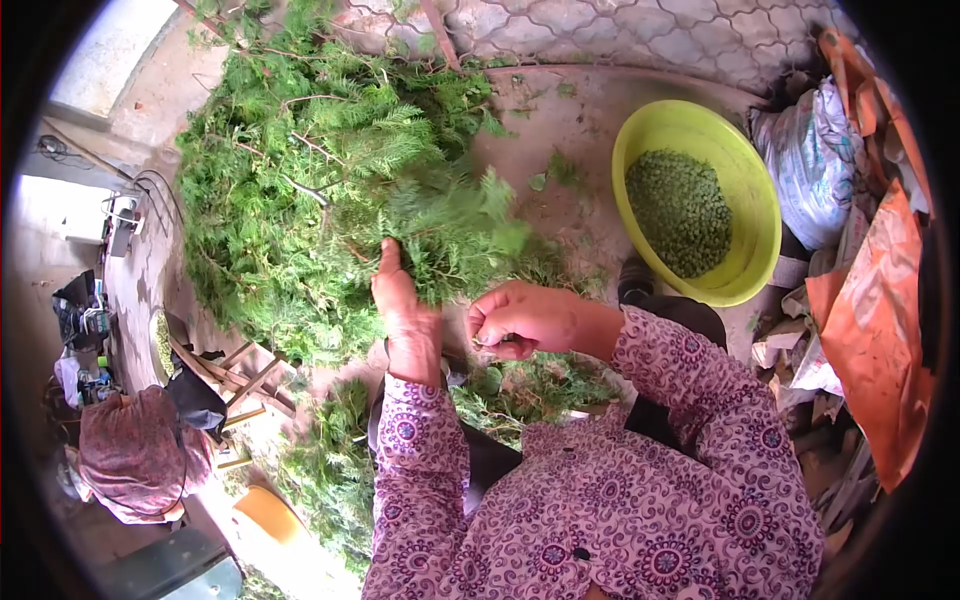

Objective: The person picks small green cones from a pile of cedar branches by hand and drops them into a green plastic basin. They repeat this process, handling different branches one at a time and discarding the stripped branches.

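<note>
A large heap of feathery green branches (290, 180) covers the ground at the upper left. My left hand (402, 300) is at the heap's lower right edge, one finger stretched out over the greenery; a leafy sprig beside it is blurred, and whether the hand grips it is unclear. Just to the right, my right hand (525, 318) is closed, fingers curled and thumb pressed in, and anything inside is too small to name. A yellow-green tub (755, 200) with small green round pieces (680, 212) in its bottom stands right of my hands.
More cut greenery (345, 470) lies below my hands. White sacks (810, 165) and an orange sheet (875, 330) are at the right. Wire mesh (620, 35) runs along the top. A cloth-covered object (140, 450), a wooden frame (255, 385) and a yellow object (270, 515) are at lower left.
</note>
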`<action>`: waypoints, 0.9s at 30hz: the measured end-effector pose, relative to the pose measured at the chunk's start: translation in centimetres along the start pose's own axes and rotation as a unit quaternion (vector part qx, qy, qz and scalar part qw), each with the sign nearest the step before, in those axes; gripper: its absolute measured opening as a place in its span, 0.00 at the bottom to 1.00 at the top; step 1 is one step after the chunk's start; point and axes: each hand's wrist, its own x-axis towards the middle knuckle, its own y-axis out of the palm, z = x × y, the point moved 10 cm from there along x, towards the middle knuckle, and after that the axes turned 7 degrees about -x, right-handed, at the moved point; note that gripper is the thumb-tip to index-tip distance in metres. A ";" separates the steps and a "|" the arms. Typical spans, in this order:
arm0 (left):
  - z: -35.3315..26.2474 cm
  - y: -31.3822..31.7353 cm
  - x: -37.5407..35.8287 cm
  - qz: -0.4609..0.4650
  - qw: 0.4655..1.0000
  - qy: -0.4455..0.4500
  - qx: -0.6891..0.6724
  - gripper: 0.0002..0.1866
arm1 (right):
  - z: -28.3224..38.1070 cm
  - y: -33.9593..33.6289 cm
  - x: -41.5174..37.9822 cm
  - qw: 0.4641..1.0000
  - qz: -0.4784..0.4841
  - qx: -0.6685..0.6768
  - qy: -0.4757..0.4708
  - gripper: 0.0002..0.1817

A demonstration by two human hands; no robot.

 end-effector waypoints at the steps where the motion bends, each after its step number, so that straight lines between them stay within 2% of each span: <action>1: -0.5 -0.2 -0.1 -0.008 1.000 0.008 0.007 0.16 | 1.5 -1.4 -0.5 0.994 -0.055 -0.082 -0.050 0.04; 2: -0.9 -0.4 -0.3 -0.018 1.000 0.016 0.014 0.15 | 3.1 -3.2 -1.5 0.976 -0.110 -0.162 -0.099 0.03; 4: -1.1 -0.2 -0.8 -0.015 1.000 0.010 0.009 0.15 | 5.5 -7.7 -3.8 0.966 -0.188 -0.002 -0.178 0.04; 6: -1.4 0.3 -1.1 -0.008 1.000 0.010 0.001 0.14 | 8.3 -11.4 -7.0 0.941 -0.225 0.052 -0.248 0.04; 7: -1.2 0.3 -1.2 -0.018 1.000 0.001 -0.001 0.14 | 9.4 -13.5 -9.9 0.904 -0.340 -0.030 -0.256 0.04; 8: -1.2 0.2 -1.4 -0.028 1.000 -0.009 -0.003 0.13 | 10.4 -15.3 -13.0 0.849 -0.447 -0.109 -0.260 0.05; 9: -0.8 0.0 -1.0 0.011 1.000 -0.028 0.008 0.12 | 10.7 -17.8 -16.0 0.768 -0.537 -0.231 -0.262 0.05; 10: -0.9 -0.1 -1.0 0.014 1.000 -0.025 0.006 0.12 | 10.9 -19.2 -18.2 0.664 -0.613 -0.344 -0.257 0.06; 11: -0.8 -0.1 -1.0 0.015 0.999 -0.028 -0.007 0.12 | 10.8 -19.6 -18.3 0.662 -0.613 -0.344 -0.260 0.06; 16: -0.6 0.7 -1.5 -0.001 0.998 -0.040 -0.050 0.10 | 12.1 -17.9 -19.8 0.502 -0.645 -0.525 -0.235 0.07; 17: -0.7 0.4 -1.2 -0.002 0.998 -0.037 -0.042 0.10 | 12.1 -17.5 -19.5 0.503 -0.645 -0.525 -0.235 0.07; 19: -0.7 -0.9 -0.4 -0.011 0.999 -0.027 -0.038 0.12 | 9.9 -17.0 -14.2 0.768 -0.503 -0.352 -0.182 0.05; 22: -1.3 -0.5 -0.6 -0.026 0.999 -0.011 -0.033 0.16 | 9.6 -11.8 -9.8 0.821 -0.377 -0.364 -0.228 0.04; 24: -1.3 -0.7 -0.8 -0.055 0.997 -0.008 -0.059 0.16 | 9.2 -9.1 -8.0 0.815 -0.350 -0.387 -0.251 0.06; 26: -0.9 -0.8 -0.5 -0.031 0.998 -0.015 -0.054 0.16 | 9.3 -6.2 -6.8 0.764 -0.328 -0.474 -0.290 0.08; 27: -0.8 -0.4 -0.6 -0.022 0.998 -0.015 -0.050 0.17 | 9.1 -5.6 -6.3 0.765 -0.328 -0.473 -0.289 0.08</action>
